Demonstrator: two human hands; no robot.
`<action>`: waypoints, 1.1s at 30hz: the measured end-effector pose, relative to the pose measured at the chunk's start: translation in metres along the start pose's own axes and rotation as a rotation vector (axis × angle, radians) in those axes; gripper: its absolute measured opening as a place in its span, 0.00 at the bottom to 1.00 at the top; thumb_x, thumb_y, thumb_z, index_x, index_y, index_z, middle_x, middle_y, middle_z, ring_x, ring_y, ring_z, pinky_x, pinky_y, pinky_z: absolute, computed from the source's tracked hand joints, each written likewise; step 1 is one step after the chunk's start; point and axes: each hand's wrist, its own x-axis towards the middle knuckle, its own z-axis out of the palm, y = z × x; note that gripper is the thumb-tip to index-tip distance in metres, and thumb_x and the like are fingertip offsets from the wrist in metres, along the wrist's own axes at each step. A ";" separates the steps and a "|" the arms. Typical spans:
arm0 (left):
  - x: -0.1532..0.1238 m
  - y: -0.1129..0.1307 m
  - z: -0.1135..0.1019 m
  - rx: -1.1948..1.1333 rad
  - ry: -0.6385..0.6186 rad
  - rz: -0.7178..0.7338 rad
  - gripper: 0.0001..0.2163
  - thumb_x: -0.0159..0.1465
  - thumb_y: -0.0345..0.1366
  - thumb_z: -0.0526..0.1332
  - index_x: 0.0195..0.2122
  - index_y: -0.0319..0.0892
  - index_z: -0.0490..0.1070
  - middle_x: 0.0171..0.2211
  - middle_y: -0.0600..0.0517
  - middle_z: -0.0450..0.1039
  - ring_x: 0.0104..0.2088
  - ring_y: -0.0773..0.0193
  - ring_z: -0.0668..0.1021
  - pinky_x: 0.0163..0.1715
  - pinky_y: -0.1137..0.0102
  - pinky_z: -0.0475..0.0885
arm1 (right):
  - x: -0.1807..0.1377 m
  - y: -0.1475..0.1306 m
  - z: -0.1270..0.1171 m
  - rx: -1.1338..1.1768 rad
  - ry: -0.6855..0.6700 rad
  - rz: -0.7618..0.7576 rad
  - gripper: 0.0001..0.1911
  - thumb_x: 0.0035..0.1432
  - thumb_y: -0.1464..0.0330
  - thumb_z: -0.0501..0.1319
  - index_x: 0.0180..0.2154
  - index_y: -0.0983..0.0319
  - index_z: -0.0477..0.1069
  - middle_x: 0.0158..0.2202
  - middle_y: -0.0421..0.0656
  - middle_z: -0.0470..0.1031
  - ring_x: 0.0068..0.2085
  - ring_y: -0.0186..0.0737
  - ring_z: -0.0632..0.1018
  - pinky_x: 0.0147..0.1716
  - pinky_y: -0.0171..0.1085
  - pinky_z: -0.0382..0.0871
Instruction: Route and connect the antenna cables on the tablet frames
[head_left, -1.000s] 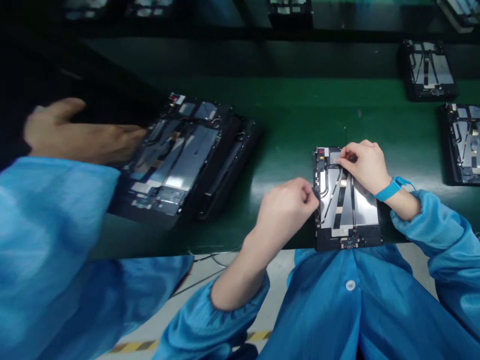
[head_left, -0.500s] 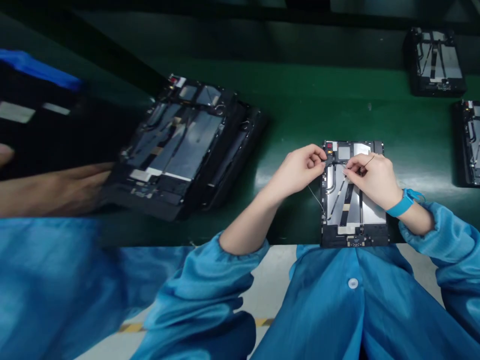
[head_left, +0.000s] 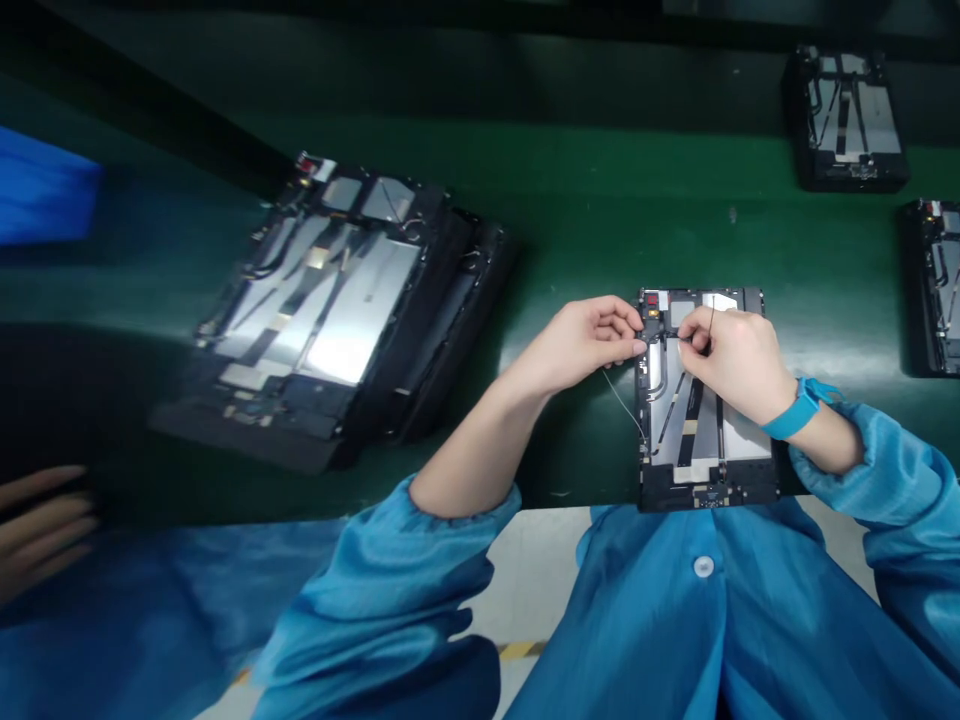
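Observation:
An opened tablet-like device [head_left: 742, 430] lies on the green bench in front of me, its silver plates, black frame and dark flat cables exposed. My left hand [head_left: 592, 340] is at its upper left edge, thumb and fingers drawn together; what they pinch is hidden. A thin cable [head_left: 622, 405] loops out from beneath that hand to the device's left side. Over the upper middle, my right hand [head_left: 731, 355] pinches a thin dark cable [head_left: 712, 322], part of which sticks up past the fingers. A blue band circles my right wrist.
At left, a stack of similar devices [head_left: 352, 300] sits tilted on the green bench [head_left: 585, 220]. More stacks stand at the back right [head_left: 862, 120] and right edge [head_left: 930, 300]. A co-worker's blurred hand [head_left: 45, 530] is at far left.
The co-worker's hand has come off the left stack, which sits slightly further left in view. My hands stay at the device's upper part, the right one shifted slightly left with its cable.

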 end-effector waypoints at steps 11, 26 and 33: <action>-0.003 0.009 0.015 0.030 0.148 -0.055 0.05 0.53 0.28 0.66 0.29 0.41 0.70 0.22 0.58 0.69 0.23 0.70 0.71 0.27 0.73 0.67 | -0.019 0.010 -0.007 0.167 -0.020 0.001 0.05 0.57 0.73 0.67 0.33 0.57 0.79 0.29 0.37 0.81 0.30 0.37 0.79 0.36 0.38 0.72; 0.034 0.057 -0.003 0.877 -0.249 0.168 0.07 0.59 0.29 0.68 0.25 0.44 0.80 0.24 0.53 0.76 0.32 0.58 0.78 0.43 0.66 0.67 | -0.019 0.033 -0.009 0.234 0.021 -0.143 0.07 0.61 0.73 0.63 0.37 0.58 0.80 0.31 0.39 0.80 0.31 0.37 0.77 0.37 0.38 0.72; 0.034 0.052 -0.009 0.893 -0.243 0.185 0.03 0.59 0.32 0.69 0.29 0.44 0.83 0.29 0.54 0.82 0.31 0.63 0.78 0.41 0.69 0.67 | -0.019 0.034 -0.006 0.262 0.038 -0.173 0.07 0.61 0.74 0.64 0.36 0.58 0.79 0.30 0.38 0.79 0.31 0.36 0.76 0.36 0.37 0.71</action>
